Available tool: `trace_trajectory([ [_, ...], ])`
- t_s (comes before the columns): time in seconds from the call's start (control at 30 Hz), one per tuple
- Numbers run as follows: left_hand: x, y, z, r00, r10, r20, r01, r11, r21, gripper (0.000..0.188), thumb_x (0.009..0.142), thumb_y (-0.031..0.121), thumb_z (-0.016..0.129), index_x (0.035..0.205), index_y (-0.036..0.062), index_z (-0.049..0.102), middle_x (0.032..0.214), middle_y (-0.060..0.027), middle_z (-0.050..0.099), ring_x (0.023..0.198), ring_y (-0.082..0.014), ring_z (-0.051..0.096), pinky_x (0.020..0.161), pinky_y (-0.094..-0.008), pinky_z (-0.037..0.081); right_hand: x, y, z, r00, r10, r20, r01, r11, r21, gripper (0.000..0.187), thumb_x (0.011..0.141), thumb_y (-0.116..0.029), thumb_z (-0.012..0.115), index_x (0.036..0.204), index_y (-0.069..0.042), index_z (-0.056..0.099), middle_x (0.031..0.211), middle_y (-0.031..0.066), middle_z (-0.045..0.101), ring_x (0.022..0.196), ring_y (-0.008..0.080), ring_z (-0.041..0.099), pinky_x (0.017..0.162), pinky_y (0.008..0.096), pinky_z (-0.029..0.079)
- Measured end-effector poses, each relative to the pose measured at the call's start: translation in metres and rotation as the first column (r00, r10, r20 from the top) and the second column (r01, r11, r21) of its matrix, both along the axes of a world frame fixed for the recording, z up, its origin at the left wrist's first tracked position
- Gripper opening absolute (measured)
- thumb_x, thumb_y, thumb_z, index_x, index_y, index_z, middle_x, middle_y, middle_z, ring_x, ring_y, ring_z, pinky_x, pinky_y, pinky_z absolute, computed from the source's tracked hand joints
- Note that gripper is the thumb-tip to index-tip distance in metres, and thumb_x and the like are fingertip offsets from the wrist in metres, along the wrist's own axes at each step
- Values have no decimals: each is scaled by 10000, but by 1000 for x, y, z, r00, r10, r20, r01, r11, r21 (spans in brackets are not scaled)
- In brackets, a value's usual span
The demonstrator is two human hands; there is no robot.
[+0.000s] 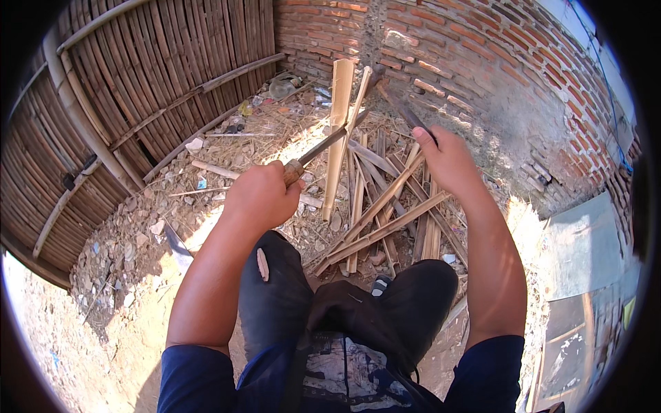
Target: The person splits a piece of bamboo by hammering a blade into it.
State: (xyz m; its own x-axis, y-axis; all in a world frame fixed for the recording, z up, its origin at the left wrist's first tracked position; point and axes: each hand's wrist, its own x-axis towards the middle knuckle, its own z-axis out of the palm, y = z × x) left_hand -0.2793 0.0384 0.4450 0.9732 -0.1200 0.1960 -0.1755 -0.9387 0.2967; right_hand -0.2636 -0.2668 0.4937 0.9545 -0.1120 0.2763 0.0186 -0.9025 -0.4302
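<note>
My left hand [260, 196] is closed round the wooden handle of a long-bladed knife [322, 147]. Its dark blade slants up and to the right, across a wide split bamboo piece [339, 103] and a narrower bamboo strip [359, 103], both standing nearly upright. Whether the blade is in the bamboo or only against it, I cannot tell. My right hand [447, 160] grips the dark handle of a hammer-like tool [403, 109]. Its head is up near the top of the strips, and its exact shape is hard to make out.
Several split bamboo pieces [385, 199] lie crossed in a pile before my knees. A loose metal blade [178, 248] rests on the rubble at left. A bamboo-slat wall [172, 69] stands at left, a brick wall [441, 41] at the back and right. Grey sheets [589, 248] lean at right.
</note>
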Motion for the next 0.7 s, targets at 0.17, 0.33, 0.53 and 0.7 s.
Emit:
trace_trajectory([
  [0.17, 4, -2, 0, 1000, 13, -9, -13, 1000, -14, 468, 889, 441, 683, 894, -26, 655, 849, -251, 693, 864, -437, 677, 787, -515, 528, -1, -7, -25, 973, -23, 231, -4, 993, 115, 526, 1034, -505, 487, 957, 1, 607, 802, 223, 662, 787, 437, 649, 712, 495, 490],
  [0.33, 13, -3, 1, 1000, 28, -12, -27, 998, 53, 484, 864, 465, 712, 902, -15, 663, 879, -238, 702, 885, -419, 681, 791, -507, 533, 10, -9, -63, 997, 72, 28, -72, 997, 7, 488, 1049, -466, 484, 951, 1, 586, 704, 170, 614, 659, 367, 622, 635, 458, 474],
  [0.53, 34, -2, -13, 998, 59, -2, -58, 997, 41, 459, 846, 448, 739, 913, 2, 651, 876, -225, 702, 891, -411, 682, 791, -504, 535, 30, -46, -125, 992, 42, 116, -116, 639, 760, 461, 1061, -495, 470, 966, -57, 575, 634, -3, 495, 500, 107, 458, 479, 285, 384],
  [0.7, 37, -12, -19, 997, 74, 29, -73, 997, -30, 430, 818, 391, 782, 924, 1, 635, 843, -236, 688, 858, -420, 676, 774, -499, 520, 17, -56, -199, 995, -93, -17, 49, 343, 938, 434, 1039, -518, 518, 927, -99, 516, 625, -50, 414, 455, 69, 387, 406, 250, 330],
])
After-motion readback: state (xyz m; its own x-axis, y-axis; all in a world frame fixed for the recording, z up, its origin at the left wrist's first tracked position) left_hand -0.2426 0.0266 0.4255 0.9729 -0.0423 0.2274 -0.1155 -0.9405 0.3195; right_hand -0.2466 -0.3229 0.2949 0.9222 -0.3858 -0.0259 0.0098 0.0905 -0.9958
